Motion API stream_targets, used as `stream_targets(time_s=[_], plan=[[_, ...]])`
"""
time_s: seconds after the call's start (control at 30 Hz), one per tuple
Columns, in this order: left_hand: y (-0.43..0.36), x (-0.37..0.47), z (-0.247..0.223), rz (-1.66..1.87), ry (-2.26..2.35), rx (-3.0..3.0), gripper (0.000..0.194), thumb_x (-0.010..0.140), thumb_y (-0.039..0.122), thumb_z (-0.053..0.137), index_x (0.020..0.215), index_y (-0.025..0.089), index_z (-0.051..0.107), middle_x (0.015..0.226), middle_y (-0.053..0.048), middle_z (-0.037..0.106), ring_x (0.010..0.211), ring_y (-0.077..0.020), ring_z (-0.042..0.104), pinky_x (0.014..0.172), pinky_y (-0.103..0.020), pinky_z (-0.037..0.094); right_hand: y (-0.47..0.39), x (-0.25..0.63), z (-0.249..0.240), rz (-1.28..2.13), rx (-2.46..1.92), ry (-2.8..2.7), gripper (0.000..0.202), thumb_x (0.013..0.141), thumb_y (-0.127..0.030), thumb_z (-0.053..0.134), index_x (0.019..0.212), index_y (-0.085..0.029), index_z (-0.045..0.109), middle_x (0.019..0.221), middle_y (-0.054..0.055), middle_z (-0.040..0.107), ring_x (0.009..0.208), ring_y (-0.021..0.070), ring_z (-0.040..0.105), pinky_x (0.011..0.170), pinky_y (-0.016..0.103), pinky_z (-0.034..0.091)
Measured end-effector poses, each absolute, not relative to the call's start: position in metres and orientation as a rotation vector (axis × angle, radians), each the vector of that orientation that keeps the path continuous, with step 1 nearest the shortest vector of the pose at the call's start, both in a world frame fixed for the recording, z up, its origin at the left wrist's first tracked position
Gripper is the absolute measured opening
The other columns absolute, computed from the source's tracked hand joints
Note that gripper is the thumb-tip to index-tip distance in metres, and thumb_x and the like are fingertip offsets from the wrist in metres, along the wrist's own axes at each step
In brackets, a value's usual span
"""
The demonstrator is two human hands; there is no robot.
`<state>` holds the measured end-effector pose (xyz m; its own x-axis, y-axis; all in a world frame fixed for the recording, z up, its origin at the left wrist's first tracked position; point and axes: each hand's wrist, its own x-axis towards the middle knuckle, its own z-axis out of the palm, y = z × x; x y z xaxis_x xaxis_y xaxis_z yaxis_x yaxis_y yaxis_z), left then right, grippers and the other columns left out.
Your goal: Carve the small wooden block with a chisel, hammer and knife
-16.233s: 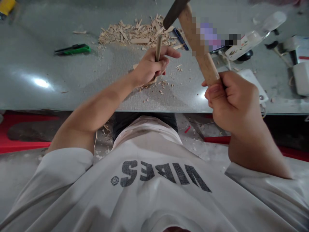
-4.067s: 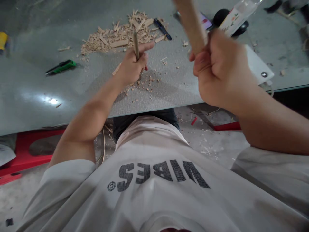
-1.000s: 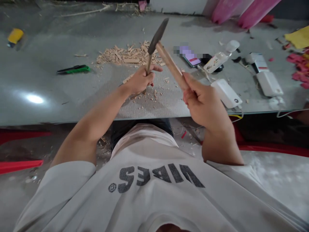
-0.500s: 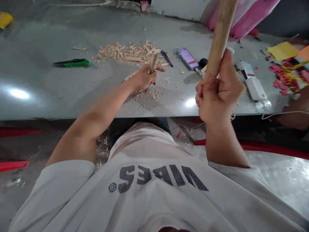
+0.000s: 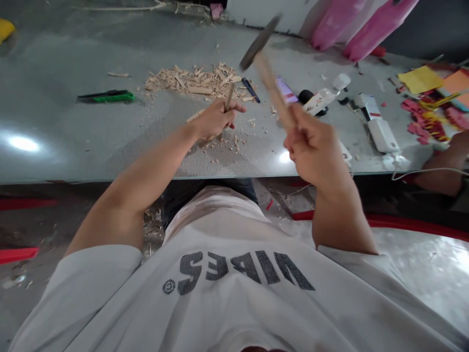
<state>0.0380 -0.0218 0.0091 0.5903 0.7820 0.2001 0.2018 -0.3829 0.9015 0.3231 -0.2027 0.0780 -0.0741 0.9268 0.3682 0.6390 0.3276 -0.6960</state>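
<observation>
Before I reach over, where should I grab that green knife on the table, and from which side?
Probably by its green handle, coming from above at the right end. The knife lies flat, with that handle toward the wood chips and its narrow dark end pointing left, so keep your fingers off that end. I can't tell whether the blade is out.

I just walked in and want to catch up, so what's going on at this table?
A person is working with both hands. The right hand grips a hammer by its wooden handle, its head held up in the air, apart from the rod. The left hand holds that rod nearly upright; its lower end is hidden. Wood chips lie piled just beyond the left hand, with a green cutter off to the left.
</observation>
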Motion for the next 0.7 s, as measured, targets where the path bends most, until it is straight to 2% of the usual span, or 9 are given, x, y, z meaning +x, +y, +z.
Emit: stream_targets(time_s=[0.13,0.23,0.37,0.5,0.63,0.7], plan=[[-0.023,0.035,0.010,0.787,0.785,1.828,0.037,0.127,0.009,0.062,0.150,0.016,0.091,0.070,0.007,0.047,0.073,-0.0221,0.067,0.103,-0.041,0.072,-0.197,0.320,0.076,0.279,-1.217,-1.555,0.091,0.122,-0.094,0.069,0.197,-0.042,0.060,0.091,0.004,0.066,0.067,0.0261,0.058,0.053,0.039,0.049],[-0.022,0.035,0.010,0.770,0.809,1.818,0.034,0.129,0.017,0.066,0.151,0.018,0.092,0.068,0.007,0.046,0.075,-0.0227,0.068,0.102,-0.042,0.071,-0.199,0.315,0.076,0.293,-1.259,-1.606,0.097,0.120,-0.101,0.060,0.198,-0.043,0.059,0.091,0.004,0.068,0.067,0.0264,0.057,0.058,0.042,0.053],[-0.019,0.037,0.009,0.778,0.826,1.820,0.030,0.130,0.028,0.071,0.150,0.019,0.093,0.066,0.006,0.047,0.080,-0.0235,0.067,0.098,-0.042,0.067,-0.205,0.313,0.079,0.427,-1.368,-1.832,0.087,0.123,-0.094,0.067,0.185,-0.034,0.075,0.087,0.003,0.066,0.068,0.0232,0.058,0.067,0.042,0.058],[-0.022,0.035,0.013,0.737,0.829,1.815,0.036,0.130,0.024,0.067,0.156,0.019,0.091,0.068,0.006,0.047,0.082,-0.0240,0.069,0.099,-0.040,0.068,-0.207,0.314,0.085,0.296,-1.249,-1.690,0.082,0.127,-0.090,0.060,0.194,-0.041,0.065,0.091,0.003,0.065,0.069,0.0250,0.055,0.063,0.041,0.054],[-0.028,0.034,0.019,0.738,0.865,1.869,0.035,0.126,0.022,0.069,0.152,0.019,0.093,0.072,0.003,0.056,0.085,-0.0266,0.079,0.094,-0.037,0.069,-0.213,0.314,0.091,0.355,-1.348,-1.871,0.072,0.125,-0.086,0.069,0.176,-0.037,0.083,0.093,0.005,0.067,0.078,0.0273,0.065,0.079,0.049,0.066],[-0.029,0.035,0.020,0.744,0.877,1.877,0.035,0.124,0.021,0.070,0.151,0.019,0.093,0.072,0.004,0.057,0.082,-0.0259,0.079,0.094,-0.036,0.069,-0.217,0.313,0.093,0.416,-1.377,-1.895,0.070,0.124,-0.083,0.072,0.177,-0.038,0.083,0.090,0.003,0.065,0.077,0.0268,0.065,0.082,0.049,0.068]])
